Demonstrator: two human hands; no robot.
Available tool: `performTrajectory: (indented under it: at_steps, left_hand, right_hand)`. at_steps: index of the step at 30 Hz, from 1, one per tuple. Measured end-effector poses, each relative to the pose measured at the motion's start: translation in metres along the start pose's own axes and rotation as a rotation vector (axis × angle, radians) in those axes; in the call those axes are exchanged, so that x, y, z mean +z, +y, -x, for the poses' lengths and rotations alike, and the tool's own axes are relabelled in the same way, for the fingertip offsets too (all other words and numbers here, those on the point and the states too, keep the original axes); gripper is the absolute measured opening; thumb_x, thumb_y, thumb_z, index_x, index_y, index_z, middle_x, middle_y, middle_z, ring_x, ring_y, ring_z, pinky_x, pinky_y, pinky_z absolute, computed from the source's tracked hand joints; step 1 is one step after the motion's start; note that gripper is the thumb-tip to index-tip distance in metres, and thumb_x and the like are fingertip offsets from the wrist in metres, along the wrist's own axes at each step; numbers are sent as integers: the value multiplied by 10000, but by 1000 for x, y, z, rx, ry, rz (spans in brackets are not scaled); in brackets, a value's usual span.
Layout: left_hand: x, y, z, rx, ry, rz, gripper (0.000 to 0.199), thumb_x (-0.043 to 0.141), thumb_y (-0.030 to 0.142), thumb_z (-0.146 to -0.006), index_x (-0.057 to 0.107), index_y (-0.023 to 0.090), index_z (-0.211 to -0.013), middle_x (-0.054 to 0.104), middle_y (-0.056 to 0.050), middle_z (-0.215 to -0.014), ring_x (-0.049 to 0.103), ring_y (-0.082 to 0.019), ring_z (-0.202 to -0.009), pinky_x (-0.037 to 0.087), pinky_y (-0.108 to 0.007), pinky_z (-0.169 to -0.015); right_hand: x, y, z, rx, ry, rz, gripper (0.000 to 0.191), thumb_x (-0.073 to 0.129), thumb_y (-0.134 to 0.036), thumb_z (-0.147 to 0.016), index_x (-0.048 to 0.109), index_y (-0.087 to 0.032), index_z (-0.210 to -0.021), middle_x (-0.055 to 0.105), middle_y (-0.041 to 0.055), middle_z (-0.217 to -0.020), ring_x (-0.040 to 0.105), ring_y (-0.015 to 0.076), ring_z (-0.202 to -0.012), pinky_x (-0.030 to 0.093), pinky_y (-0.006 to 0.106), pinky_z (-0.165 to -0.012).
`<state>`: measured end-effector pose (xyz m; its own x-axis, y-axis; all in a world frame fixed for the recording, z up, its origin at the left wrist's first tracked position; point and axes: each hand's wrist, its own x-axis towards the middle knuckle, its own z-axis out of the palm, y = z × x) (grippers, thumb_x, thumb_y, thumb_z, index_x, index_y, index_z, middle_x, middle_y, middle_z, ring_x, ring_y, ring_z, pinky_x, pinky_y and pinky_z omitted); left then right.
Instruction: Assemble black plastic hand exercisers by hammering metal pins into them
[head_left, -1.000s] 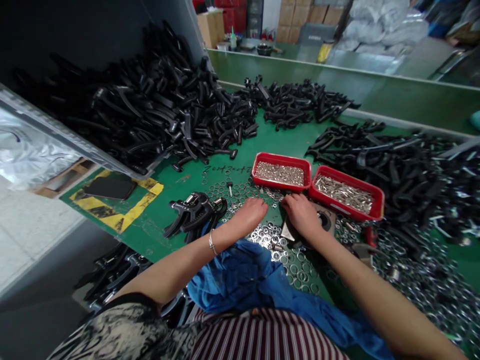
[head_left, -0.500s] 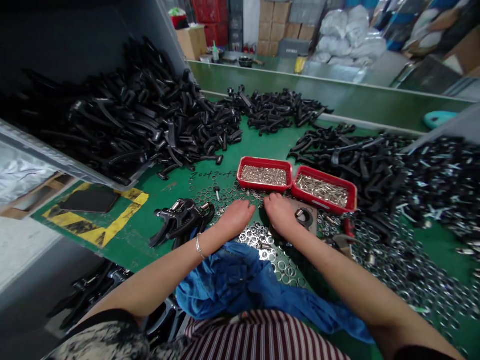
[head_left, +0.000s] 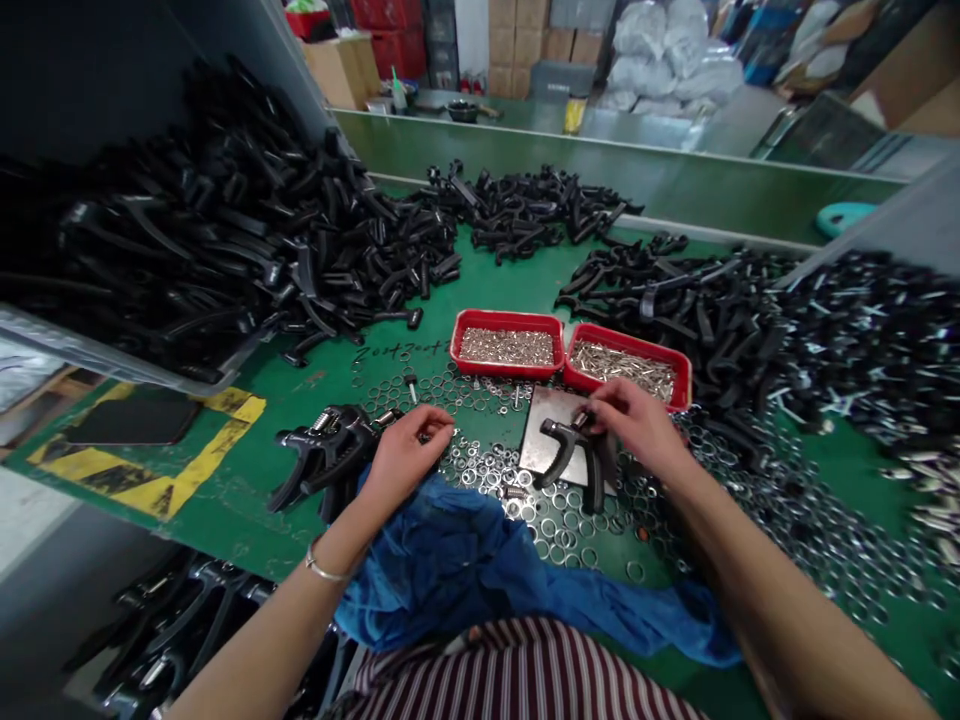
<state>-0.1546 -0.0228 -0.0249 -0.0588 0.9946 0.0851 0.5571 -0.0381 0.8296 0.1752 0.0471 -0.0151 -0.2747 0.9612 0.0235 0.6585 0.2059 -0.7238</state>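
Left fingers (head_left: 439, 430) pinch narrowly on a tiny metal piece (head_left: 426, 437) (too small to name), right fingers (head_left: 600, 402) grip the black hand-grip frame (head_left: 577, 445) on the steel plate (head_left: 541, 440) below them, and this fitting step seemingly calls for bringing both together.

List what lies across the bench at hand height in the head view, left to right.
Dark flat pad on yellow-and-black striped mat → assembled black spring-loaded grips → left hand → flat steel plate → black plastic grip → right hand → scattered steel rings
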Motion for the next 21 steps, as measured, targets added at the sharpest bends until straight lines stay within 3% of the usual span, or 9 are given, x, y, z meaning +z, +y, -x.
performTrajectory:
  at_steps: [3,6,9,13,21]
  left_hand:
    - [7,11,-8,-72,-54,185,178,643,324,-806,673,186,-915,678,2,-795,622,-140,-721,497,-260,-697]
    - [30,32,-20,-117,-170,370,197,668,321,-789,664,169,-915,697,-12,-766,661,-146,-723,532,-282,-722]
    - [53,55,-28,-116,-306,481,194,667,290,-795,656,152,-932,722,-46,-794,696,-154,-757,562,-328,-789]
    - [66,69,-30,-109,-421,487,163,660,275,-817,648,151,-922,728,-67,-792,705,-157,-754,576,-348,-790]
    - [67,62,-31,-89,-407,490,205,648,279,-840,651,147,-997,721,-59,-837,692,-141,-769,571,-336,-803]
  right_hand:
    - [-14,24,39,129,40,-109,202,561,-397,-926,587,-196,-928,679,29,-819,654,171,-640,526,314,-628]
    - [-5,26,58,-17,102,108,190,549,-363,-947,631,-198,-900,672,57,-860,643,211,-795,517,361,-757]
    - [8,19,55,-234,107,260,197,476,-292,-988,628,-175,-944,644,97,-940,592,231,-928,487,388,-863]
    - [16,15,46,-314,93,381,229,420,-256,-1006,622,-152,-975,621,132,-999,560,239,-953,486,380,-849]
    - [13,9,44,-352,-39,680,214,415,-169,-999,623,-120,-991,601,133,-988,519,250,-963,467,341,-820]
